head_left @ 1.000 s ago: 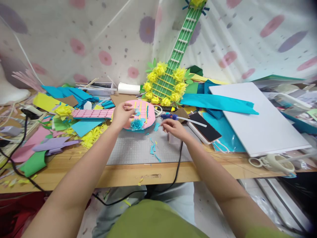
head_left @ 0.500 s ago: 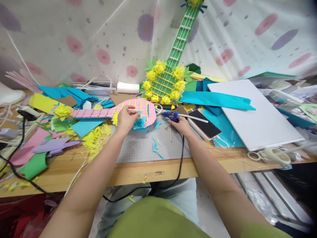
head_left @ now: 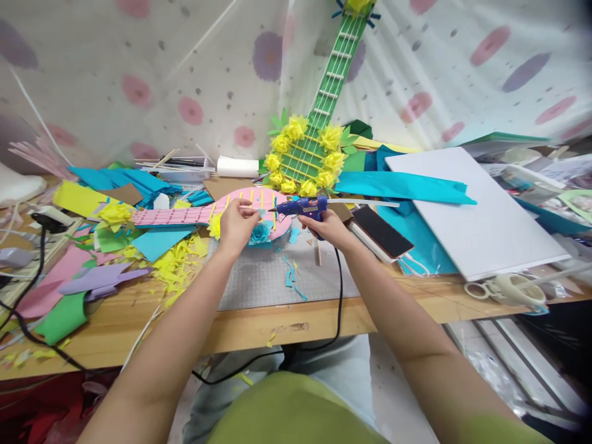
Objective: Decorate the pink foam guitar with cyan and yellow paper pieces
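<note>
Glue gun [head_left: 305, 206], gripped by the right hand [head_left: 326, 225] and aimed at the pink guitar [head_left: 203, 214] at its nine o'clock, could, if it slips, burn the nearby curled left hand [head_left: 238, 227], whose pinch is unclear.

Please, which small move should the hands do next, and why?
Perhaps the right hand should guide the glue gun slightly toward the pale blue piece near the left hand's fingertips, because the gun is gripped with its nozzle pointing there.
</note>
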Tool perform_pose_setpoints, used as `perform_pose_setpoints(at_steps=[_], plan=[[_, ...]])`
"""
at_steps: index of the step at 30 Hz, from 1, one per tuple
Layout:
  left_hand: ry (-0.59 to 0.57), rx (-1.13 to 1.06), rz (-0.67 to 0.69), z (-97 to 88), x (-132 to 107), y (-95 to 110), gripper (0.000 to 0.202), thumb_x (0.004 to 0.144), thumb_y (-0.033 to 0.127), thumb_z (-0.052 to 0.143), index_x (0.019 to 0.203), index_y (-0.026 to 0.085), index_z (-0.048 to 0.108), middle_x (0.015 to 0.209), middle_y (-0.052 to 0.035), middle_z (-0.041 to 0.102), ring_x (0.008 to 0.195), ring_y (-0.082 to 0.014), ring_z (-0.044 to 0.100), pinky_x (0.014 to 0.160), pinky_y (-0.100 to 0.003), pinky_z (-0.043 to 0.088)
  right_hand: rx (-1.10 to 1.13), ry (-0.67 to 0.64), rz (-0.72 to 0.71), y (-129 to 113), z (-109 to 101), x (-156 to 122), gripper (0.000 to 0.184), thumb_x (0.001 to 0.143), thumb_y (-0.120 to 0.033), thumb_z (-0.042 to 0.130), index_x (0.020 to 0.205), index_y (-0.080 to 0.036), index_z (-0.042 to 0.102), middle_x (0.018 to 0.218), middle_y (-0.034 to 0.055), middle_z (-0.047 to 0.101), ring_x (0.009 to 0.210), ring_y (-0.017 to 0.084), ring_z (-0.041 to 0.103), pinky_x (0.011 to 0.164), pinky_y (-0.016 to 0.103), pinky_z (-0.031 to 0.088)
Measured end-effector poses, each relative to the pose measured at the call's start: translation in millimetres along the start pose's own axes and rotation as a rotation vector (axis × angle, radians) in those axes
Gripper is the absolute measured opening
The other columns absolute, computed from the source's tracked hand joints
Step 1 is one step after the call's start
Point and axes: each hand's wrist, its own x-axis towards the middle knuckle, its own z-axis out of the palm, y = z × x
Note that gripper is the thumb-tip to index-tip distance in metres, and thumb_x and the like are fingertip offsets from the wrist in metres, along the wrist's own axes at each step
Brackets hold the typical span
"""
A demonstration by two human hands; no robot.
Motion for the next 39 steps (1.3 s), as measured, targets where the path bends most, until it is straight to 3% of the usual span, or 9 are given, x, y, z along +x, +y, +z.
perform_pose_setpoints(at_steps=[28,35,39], plan=[[-0.008,0.071,-0.011,-2.8,-1.4,-1.0,0.031,0.061,0.02,0.066,0.089,0.019,0.053,0.072,-0.0003,0.067,0.064,-0.0161,0.065,0.061,-0.026,0.05,-0.098,0.014,-0.053,4.4,7.5,13.1,0.039,0.069,-0.055,0.063,0.059,-0.018,0.056,0.054,0.0028,0.053,0.054,0.013,0.049,0.05,0.028,0.037],[-0.002,0.07,-0.013,-2.7,-1.6,-1.4,0.031,0.061,0.018,0.066,0.089,0.019,0.053,0.069,0.0014,0.067,0.059,-0.0136,0.063,0.06,-0.025,0.049,-0.064,0.019,-0.016,8.4,8.0,17.4,0.043,0.066,-0.059,0.063,0.062,-0.017,0.057,0.049,-0.0007,0.05,0.047,0.01,0.044,0.047,0.025,0.034],[-0.001,0.038,-0.027,-2.8,-3.0,0.0,0.03,0.061,0.017,0.067,0.088,0.019,0.053,0.069,0.0014,0.066,0.057,-0.0137,0.063,0.058,-0.025,0.049,0.006,0.094,-0.028,17.3,2.5,17.5,0.044,0.067,-0.059,0.062,0.059,-0.017,0.055,0.043,-0.0032,0.044,0.042,0.008,0.04,0.045,0.025,0.032]])
